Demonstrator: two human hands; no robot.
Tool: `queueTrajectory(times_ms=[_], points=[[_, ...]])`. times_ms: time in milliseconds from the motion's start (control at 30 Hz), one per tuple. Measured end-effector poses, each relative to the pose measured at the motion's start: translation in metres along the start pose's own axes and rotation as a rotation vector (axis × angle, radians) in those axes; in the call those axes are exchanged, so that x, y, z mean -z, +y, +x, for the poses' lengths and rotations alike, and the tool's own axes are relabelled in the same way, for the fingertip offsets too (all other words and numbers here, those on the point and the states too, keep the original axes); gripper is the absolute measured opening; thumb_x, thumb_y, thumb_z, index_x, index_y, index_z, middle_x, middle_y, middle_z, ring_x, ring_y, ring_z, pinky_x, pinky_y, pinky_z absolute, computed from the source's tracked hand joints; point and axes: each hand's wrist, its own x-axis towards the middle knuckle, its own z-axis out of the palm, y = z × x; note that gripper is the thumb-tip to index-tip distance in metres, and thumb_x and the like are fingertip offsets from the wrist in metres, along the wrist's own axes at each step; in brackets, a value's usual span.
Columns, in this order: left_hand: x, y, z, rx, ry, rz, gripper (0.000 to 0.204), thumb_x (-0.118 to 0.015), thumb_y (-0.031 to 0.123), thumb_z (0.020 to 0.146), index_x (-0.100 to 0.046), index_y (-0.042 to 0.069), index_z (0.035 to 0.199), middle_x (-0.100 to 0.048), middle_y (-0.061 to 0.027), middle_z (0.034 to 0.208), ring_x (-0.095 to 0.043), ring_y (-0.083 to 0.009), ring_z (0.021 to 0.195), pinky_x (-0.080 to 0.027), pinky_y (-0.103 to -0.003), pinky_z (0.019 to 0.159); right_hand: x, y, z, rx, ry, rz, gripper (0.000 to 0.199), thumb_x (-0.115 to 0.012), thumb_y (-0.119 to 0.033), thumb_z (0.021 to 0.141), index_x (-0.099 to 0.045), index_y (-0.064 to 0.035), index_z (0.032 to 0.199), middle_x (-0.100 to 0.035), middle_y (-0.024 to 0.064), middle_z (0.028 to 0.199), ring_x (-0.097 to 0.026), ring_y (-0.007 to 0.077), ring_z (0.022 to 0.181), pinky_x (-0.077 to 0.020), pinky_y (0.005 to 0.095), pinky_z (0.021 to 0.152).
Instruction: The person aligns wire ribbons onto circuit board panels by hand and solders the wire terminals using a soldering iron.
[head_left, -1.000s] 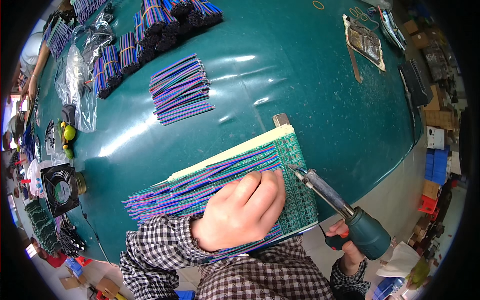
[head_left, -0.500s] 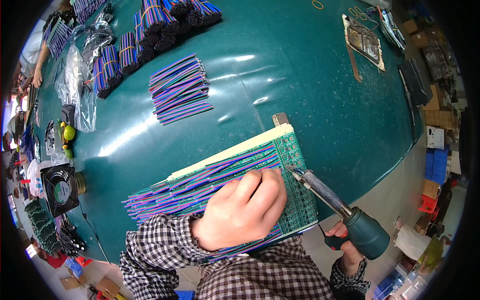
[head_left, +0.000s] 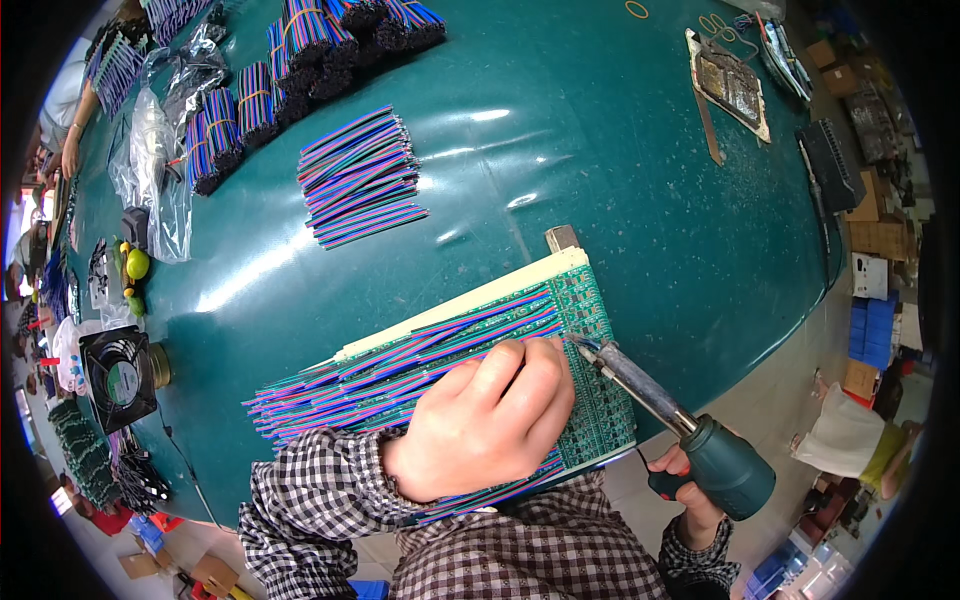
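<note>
A green circuit board panel (head_left: pixel 598 410) lies tilted in front of me on a cream backing board (head_left: pixel 460 302). Rows of multicoloured ribbon wires (head_left: pixel 330 392) stretch leftward from it. My left hand (head_left: pixel 490 410) rests over the wires with its fingers pinched at their ends beside the panel; the fingertips hide which wire is held. My right hand (head_left: pixel 690 482) grips a soldering iron (head_left: pixel 735 465) with a dark green, gun-shaped handle. Its tip (head_left: pixel 585 342) sits at the panel's pads, just right of my left fingertips.
Loose ribbon wires (head_left: pixel 360 178) lie in a stack beyond the panel. Tied wire bundles (head_left: pixel 320 45) and plastic bags (head_left: pixel 155 160) are at the far left, a small black fan (head_left: pixel 118 382) at the left. A solder-stained tray (head_left: pixel 728 85) lies far right. Another person's arm (head_left: pixel 75 140) shows at upper left.
The soldering iron has shifted slightly left, bringing its tip nearer my left fingertips. My left hand stays in place. A person in the right background has moved.
</note>
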Motion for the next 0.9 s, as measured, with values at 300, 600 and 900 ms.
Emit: queueTrajectory(times_ms=[300,600,900], points=[[0.001,0.000,0.000,0.006,0.004,-0.013,0.035,-0.074,0.009,0.072,-0.076,0.000,0.106,-0.066,-0.0063,0.101,-0.065,-0.0152,0.081,-0.050,-0.024,0.060,0.004,0.007,-0.009,-0.053,0.072,0.086,0.056,-0.093,-0.041,0.077,-0.074,0.0034,0.103,-0.077,0.0086,0.085,-0.076,0.0217,0.082,-0.0549,0.0341,0.082],[-0.002,-0.002,0.000,0.024,0.039,-0.077,0.033,-0.074,0.008,0.071,-0.077,-0.001,0.104,-0.066,-0.0070,0.100,-0.064,-0.0165,0.080,-0.052,-0.027,0.060,0.005,0.006,-0.008,-0.042,0.040,0.028,0.056,-0.095,-0.041,0.075,-0.075,0.0021,0.105,-0.076,0.0087,0.084,-0.076,0.0228,0.080,-0.0549,0.0352,0.081],[-0.002,-0.003,0.000,0.014,0.048,-0.089,0.035,-0.073,0.008,0.070,-0.077,-0.002,0.104,-0.066,-0.0071,0.100,-0.064,-0.0167,0.079,-0.052,-0.027,0.060,0.004,0.003,-0.004,-0.042,-0.001,0.008,0.052,-0.095,-0.041,0.075,-0.074,0.0010,0.097,-0.076,0.0081,0.083,-0.075,0.0220,0.079,-0.0548,0.0352,0.080]])
